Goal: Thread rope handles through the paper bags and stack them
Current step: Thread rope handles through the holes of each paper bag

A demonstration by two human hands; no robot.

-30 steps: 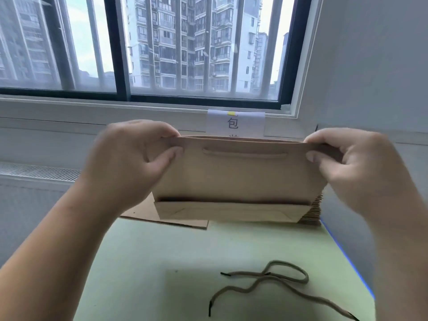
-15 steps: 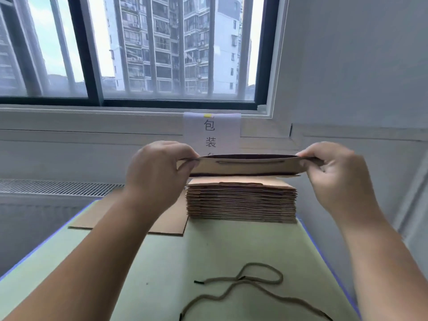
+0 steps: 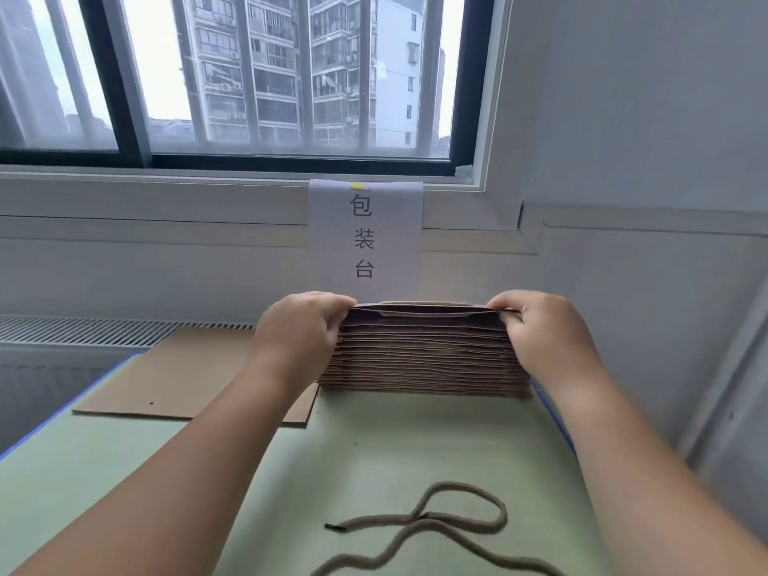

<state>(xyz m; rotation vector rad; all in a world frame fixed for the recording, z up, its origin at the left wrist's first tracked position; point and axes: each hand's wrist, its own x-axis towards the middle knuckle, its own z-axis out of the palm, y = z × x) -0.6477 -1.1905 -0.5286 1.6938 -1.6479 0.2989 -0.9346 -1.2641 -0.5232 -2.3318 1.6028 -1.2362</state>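
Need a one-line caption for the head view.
Left hand and right hand hold a paper bag atop the stack; rope lies loose on the table.

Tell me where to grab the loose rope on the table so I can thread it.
Pinch the rope just behind its dark tip, coming straight down from above. That end lies flat and free on the table, left of where the strands cross, so it should lift without dragging the loop. The left hand and right hand both hold the top bag.

A cardboard sheet (image 3: 178, 380) lies on the green table (image 3: 124, 471) — paper sign (image 3: 365, 239) below the window (image 3: 266, 76).
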